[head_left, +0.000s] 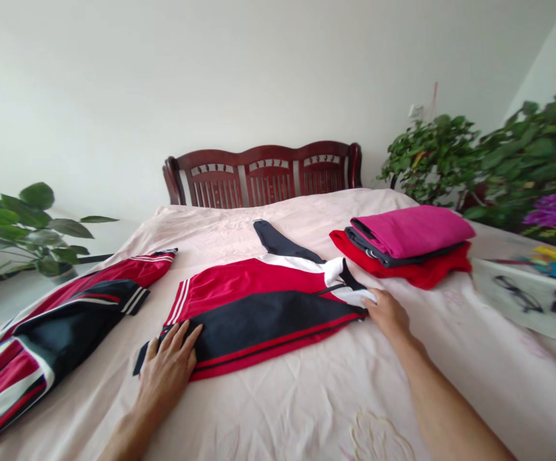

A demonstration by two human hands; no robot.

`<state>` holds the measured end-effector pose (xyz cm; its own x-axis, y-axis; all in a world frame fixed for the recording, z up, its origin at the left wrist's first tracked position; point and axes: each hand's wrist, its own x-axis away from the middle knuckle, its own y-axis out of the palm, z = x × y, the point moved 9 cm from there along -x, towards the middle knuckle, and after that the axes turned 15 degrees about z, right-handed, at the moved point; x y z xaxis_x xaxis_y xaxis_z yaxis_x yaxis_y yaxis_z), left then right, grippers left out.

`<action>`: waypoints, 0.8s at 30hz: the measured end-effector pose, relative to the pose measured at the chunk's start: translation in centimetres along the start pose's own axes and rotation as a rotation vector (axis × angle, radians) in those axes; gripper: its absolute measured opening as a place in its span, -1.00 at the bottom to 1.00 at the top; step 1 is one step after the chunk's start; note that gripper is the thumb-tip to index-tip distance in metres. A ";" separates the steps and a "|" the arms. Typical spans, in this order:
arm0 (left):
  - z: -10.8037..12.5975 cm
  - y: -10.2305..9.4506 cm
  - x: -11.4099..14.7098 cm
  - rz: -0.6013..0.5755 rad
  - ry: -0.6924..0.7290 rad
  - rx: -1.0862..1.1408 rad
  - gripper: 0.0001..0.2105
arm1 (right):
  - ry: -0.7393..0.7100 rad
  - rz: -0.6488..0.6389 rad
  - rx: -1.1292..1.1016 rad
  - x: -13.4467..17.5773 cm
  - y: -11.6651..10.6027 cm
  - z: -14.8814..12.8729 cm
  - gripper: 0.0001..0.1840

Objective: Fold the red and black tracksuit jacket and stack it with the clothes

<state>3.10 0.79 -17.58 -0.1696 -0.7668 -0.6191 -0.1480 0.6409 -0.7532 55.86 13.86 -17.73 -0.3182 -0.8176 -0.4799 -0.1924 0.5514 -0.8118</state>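
Observation:
A red, navy and white track jacket lies sideways on the bed, its striped hem to the left and its collar to the right. One navy sleeve lies folded along the near side of the body; the other navy sleeve stretches out towards the headboard. Flat on the near left end, by the cuff and hem, rests my left hand, fingers spread. At the white collar and shoulder, my right hand grips the cloth, its fingertips partly hidden.
Another red and navy track jacket lies at the left edge of the bed. A pile of folded clothes, magenta on top, sits at the right. Glasses lie on a pale cloth beyond it. Potted plants flank the wooden headboard.

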 end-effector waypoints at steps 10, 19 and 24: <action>0.7 -0.4 -0.4 0.021 0.013 -0.023 -0.54 | -0.258 -0.174 -0.518 1.4 -2.8 -5.3 -0.58; 0.6 -0.7 -0.5 0.026 -0.025 0.013 -0.54 | -0.409 -0.094 -0.189 4.0 -2.0 -7.9 -0.49; 0.9 -0.9 -0.6 0.013 -0.039 0.028 -0.55 | -0.229 -0.150 -0.213 3.2 -0.8 -6.5 -0.52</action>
<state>4.16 0.69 -16.73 -0.1327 -0.7598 -0.6364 -0.1190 0.6497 -0.7508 48.99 11.86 -16.47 -0.0594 -0.8950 -0.4421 -0.4181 0.4245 -0.8032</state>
